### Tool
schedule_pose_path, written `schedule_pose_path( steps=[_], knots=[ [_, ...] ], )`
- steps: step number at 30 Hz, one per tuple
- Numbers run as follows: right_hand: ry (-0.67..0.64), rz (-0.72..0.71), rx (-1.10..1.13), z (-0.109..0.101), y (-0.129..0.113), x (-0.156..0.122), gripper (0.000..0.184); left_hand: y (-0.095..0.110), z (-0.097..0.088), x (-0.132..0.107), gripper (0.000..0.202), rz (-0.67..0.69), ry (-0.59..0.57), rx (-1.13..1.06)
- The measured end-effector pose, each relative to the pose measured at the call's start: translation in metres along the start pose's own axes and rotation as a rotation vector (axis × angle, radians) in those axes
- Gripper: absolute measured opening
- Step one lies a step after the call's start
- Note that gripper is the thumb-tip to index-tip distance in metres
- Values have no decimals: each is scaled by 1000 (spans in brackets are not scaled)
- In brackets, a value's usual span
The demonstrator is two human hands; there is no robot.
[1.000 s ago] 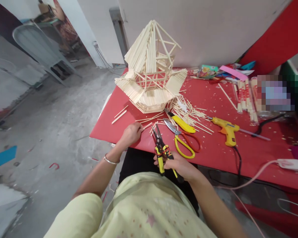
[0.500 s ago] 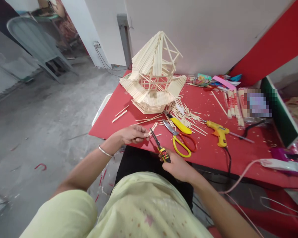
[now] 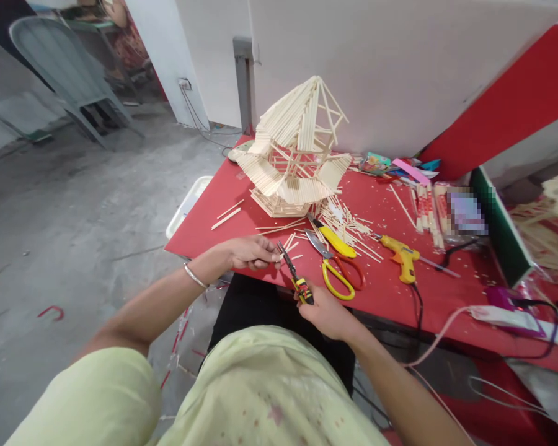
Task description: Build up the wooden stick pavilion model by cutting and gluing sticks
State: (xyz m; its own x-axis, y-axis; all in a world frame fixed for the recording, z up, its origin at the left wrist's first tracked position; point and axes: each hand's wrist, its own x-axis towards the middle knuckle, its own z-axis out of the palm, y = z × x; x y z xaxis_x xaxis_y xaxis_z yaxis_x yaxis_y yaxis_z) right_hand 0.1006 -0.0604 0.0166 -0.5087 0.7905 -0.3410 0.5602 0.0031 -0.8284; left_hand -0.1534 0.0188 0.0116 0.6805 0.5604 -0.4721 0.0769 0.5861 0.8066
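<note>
My left hand (image 3: 253, 253), with a bracelet at the wrist, is closed in a pinch on a thin wooden stick (image 3: 281, 256) at the table's front edge; little of the stick shows. Yellow-and-black-handled pliers (image 3: 302, 288) are gripped in my right hand (image 3: 324, 310). Their dark jaws meet the stick beside my left fingertips; whether they are closed on it I cannot tell. Short stick pieces (image 3: 290, 240) lie just beyond. Behind them stands a tiered, tower-like model (image 3: 302, 189) of pale sticks, its pointed roof partly covered.
On the red table (image 3: 204, 241) lie scissors (image 3: 338, 279), a yellow-handled tool (image 3: 337, 241), a stick pile (image 3: 348, 223) and a yellow glue gun (image 3: 402, 257) with its cord. Packaged sticks (image 3: 428, 207) and a green board (image 3: 500, 223) are at right. A chair (image 3: 56, 62) stands far left.
The head view has shifted slightly, so the table things sit a little differently in the picture. Both hands keep their holds, with the plier jaws still at the stick.
</note>
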Motion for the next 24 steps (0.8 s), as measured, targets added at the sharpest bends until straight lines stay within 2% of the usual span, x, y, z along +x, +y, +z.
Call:
schedule_pose_path(
  steps=[5, 9, 11, 14, 16, 19, 21, 22, 24],
  knots=[
    [133, -49, -108, 3, -10, 2, 42, 7, 1, -3, 39, 73, 63, 136],
    [249, 29, -205, 2, -9, 6, 48, 12, -1, -2, 35, 112, 84, 382],
    [336, 68, -196, -3, -8, 8, 42, 9, -5, 3, 27, 132, 216, 616],
    [390, 82, -90, -10, -4, 8, 22, 1, -10, 15, 16, 210, 570, 922],
    [360, 86, 7, -11, -1, 7, 17, -4, -11, 23, 17, 267, 713, 999],
    [285, 90, 112, -7, 0, 7, 19, -3, -3, 26, 20, 404, 840, 1014],
    [264, 82, 111, -3, -3, 7, 21, 2, 8, 23, 22, 490, 821, 871],
    [266, 71, 89, -2, -5, 6, 23, 4, 14, 21, 27, 502, 757, 749],
    [276, 47, 34, 0, -9, 6, 30, 9, 25, 18, 36, 458, 543, 529]
  ],
)
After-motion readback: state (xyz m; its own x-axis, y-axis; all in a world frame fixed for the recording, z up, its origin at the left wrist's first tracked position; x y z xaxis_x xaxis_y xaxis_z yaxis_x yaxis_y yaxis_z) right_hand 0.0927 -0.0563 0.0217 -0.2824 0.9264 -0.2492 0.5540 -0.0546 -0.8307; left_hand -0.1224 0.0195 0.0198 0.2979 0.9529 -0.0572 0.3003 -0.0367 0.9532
